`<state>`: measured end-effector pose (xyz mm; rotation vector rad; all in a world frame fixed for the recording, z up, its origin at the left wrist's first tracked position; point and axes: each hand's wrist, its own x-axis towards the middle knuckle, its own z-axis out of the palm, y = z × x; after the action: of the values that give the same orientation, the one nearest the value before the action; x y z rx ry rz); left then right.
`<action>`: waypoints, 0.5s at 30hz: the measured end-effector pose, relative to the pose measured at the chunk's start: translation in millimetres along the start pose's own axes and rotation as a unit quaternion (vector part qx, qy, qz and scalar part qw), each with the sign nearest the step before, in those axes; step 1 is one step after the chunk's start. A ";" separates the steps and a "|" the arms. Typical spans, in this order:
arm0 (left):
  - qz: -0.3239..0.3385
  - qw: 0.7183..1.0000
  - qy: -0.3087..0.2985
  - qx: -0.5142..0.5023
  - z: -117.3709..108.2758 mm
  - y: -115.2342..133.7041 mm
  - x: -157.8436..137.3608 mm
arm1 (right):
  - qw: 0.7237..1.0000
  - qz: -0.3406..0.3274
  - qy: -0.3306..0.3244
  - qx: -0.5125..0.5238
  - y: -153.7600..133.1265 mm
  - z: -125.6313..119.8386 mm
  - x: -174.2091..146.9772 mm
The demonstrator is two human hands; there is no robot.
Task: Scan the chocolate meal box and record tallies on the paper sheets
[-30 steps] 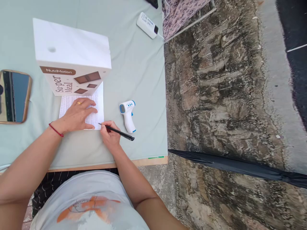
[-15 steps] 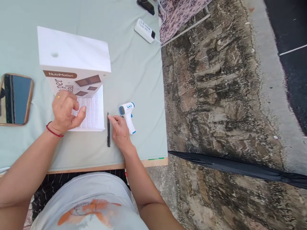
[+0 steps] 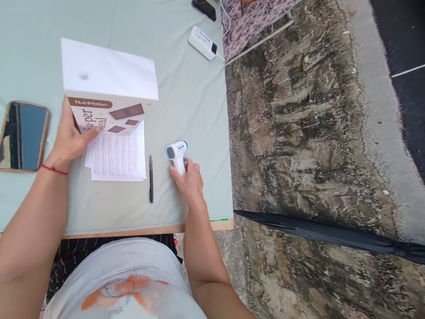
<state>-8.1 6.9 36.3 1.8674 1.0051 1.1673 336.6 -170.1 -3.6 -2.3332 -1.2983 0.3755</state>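
Note:
My left hand (image 3: 71, 135) grips the near left edge of a white box (image 3: 111, 71) with a brown "NutriMotion" label, its thumb on the printed front and its other fingers partly hidden along the side. Printed sheets of paper (image 3: 116, 159) lie in front of the box, their far part covered by it. My right hand (image 3: 190, 179) is closed around the handle of a white and blue infrared thermometer (image 3: 177, 153), which rests on the table. Between the papers and the thermometer lies a black pen (image 3: 151, 179).
A mirror-like phone in a brown case (image 3: 25, 136) lies at the left. At the back right of the cloth-covered table (image 3: 186, 102) are a white device (image 3: 202, 43) with a cable and a dark phone (image 3: 205, 8). Rough stone ground (image 3: 299, 133) lies beyond the right edge.
My left hand has moved from above the papers to the box's left side and taken hold of it. My right hand has gone from beside the pen to the thermometer's handle.

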 end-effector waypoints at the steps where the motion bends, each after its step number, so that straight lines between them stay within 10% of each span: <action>1: 0.015 1.000 0.014 -0.010 0.4 -1.6 0.7 | 1.000 0.002 0.000 0.009 -2.9 -0.7 0.6; 5: 0.050 0.994 0.092 -0.044 12.3 2.2 -2.7 | 0.987 0.001 0.025 0.159 -30.9 -8.6 -8.6; 8: 0.034 0.990 0.132 -0.033 25.5 12.7 -9.7 | 0.925 -0.059 -0.013 0.376 -67.4 -12.7 -30.3; 12: -0.032 0.996 0.089 0.003 32.6 22.4 -15.5 | 0.832 -0.092 -0.145 0.527 -114.6 -2.2 -56.1; 15: -0.057 0.997 0.056 0.020 31.0 24.8 -15.1 | 0.832 -0.077 -0.183 0.519 -131.3 11.8 -59.3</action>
<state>22.3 -22.5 41.3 1.7669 1.1885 1.2030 204.4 -157.2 53.1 -1.2483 -1.0091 1.1720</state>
